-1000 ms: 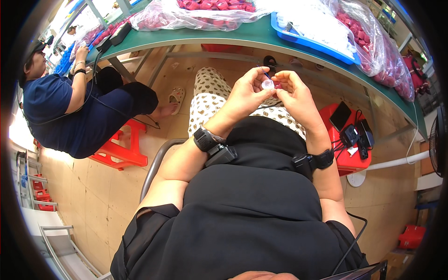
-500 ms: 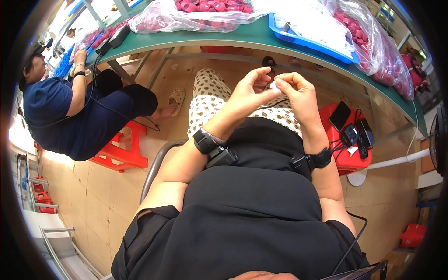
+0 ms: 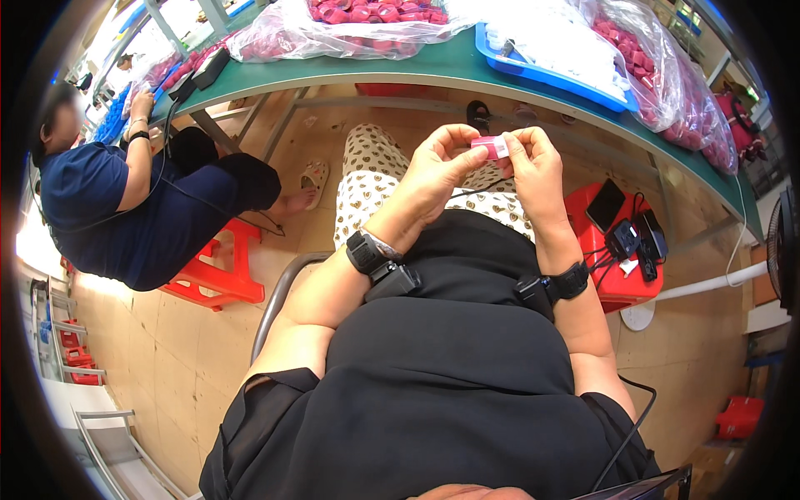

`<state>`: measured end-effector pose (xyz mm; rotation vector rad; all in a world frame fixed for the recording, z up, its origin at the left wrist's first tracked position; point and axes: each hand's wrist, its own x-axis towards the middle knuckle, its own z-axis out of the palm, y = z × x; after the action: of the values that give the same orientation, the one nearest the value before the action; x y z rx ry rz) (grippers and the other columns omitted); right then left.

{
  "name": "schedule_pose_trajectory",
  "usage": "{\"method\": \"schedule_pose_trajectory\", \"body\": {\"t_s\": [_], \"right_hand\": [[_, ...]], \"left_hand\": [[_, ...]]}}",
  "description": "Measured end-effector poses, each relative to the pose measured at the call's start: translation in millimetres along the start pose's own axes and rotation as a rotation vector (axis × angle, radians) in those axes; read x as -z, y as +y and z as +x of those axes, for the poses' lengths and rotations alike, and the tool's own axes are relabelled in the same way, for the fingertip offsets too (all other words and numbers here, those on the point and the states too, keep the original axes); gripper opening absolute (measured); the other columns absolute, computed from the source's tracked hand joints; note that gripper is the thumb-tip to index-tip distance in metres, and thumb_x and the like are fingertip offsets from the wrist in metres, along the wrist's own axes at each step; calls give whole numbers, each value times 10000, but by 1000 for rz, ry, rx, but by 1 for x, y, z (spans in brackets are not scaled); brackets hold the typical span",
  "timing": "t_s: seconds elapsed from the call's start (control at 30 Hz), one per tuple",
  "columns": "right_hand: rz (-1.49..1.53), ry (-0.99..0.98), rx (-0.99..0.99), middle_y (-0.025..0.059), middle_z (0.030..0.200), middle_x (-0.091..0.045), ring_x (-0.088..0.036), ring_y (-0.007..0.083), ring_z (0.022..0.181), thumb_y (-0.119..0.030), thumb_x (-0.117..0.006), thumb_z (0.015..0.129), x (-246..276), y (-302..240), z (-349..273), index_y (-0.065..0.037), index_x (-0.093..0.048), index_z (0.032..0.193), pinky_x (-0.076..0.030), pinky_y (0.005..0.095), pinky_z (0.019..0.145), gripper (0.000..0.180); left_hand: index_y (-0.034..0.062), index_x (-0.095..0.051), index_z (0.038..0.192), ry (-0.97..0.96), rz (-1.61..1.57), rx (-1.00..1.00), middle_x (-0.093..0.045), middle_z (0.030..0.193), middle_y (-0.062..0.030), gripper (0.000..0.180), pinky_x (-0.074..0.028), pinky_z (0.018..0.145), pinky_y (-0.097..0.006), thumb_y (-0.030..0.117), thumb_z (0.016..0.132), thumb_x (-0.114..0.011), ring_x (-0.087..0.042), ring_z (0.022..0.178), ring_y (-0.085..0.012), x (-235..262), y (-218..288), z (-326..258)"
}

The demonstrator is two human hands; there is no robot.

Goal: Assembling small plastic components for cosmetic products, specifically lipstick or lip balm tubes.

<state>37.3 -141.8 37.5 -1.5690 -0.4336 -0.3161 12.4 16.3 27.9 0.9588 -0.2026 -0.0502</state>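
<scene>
Over my lap, both hands meet at a small pink-and-white piece [image 3: 490, 147], too small for me to tell its exact kind. My left hand [image 3: 440, 165] pinches its left end between thumb and fingers. On its right end, the thumb and fingertips of my right hand [image 3: 536, 163] are closed. The pink side shows between the two hands, with white along its edge and right end. Beyond my hands, a blue tray [image 3: 557, 82] of small white parts lies on the green table [image 3: 400, 73].
Clear plastic bags of pink parts [image 3: 333, 42] rest on the table. At my right, a red stool [image 3: 629, 287] carries a phone [image 3: 607, 205] and black devices with cables. A fan [image 3: 782, 250] stands far right. A seated person [image 3: 125, 200] works at my left.
The piece between my hands showed only white before; now its pink side shows. My hands have spread slightly apart around it.
</scene>
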Motion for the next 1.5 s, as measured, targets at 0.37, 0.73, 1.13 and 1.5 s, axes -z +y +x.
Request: {"method": "schedule_pose_trajectory", "body": {"t_s": [0.37, 0.73, 1.13, 1.5], "right_hand": [[-19, 51, -79, 67, 749, -629, -614, 96, 627, -126, -607, 914, -3, -12, -1, 5, -564, 885, -521, 238, 536, 141], [-9, -107, -137, 5, 698, -599, -534, 47, 597, -89, -624, 884, -5, -22, -5, -15, -607, 905, -433, 208, 536, 79], [-265, -17, -11, 58, 657, -621, -561, 91, 579, -101, -661, 825, -11, -25, -9, -8, -595, 807, -464, 260, 558, 116], [-134, 34, -137, 69, 670, -636, -633, 96, 603, -79, -620, 849, -16, -26, -11, 2, -567, 842, -489, 241, 541, 97]], "left_hand": [[20, -551, 1197, -35, 277, -26, -620, 1031, -46, 336, -480, 872, -262, 142, 898, -644, -586, 969, -110, -6, 4, -4], [18, -504, 1286, -162, -373, 197, -607, 1013, -45, 390, -496, 785, -241, 179, 940, -579, -584, 865, -113, 15, -6, 5], [2, -475, 1308, -221, -532, 295, -563, 1106, -84, 406, -458, 839, -265, 194, 957, -538, -512, 922, -144, 25, -18, 11], [29, -498, 1287, -175, -584, 287, -584, 1097, -90, 412, -473, 868, -294, 98, 897, -613, -549, 961, -173, 16, -13, 6]]}}
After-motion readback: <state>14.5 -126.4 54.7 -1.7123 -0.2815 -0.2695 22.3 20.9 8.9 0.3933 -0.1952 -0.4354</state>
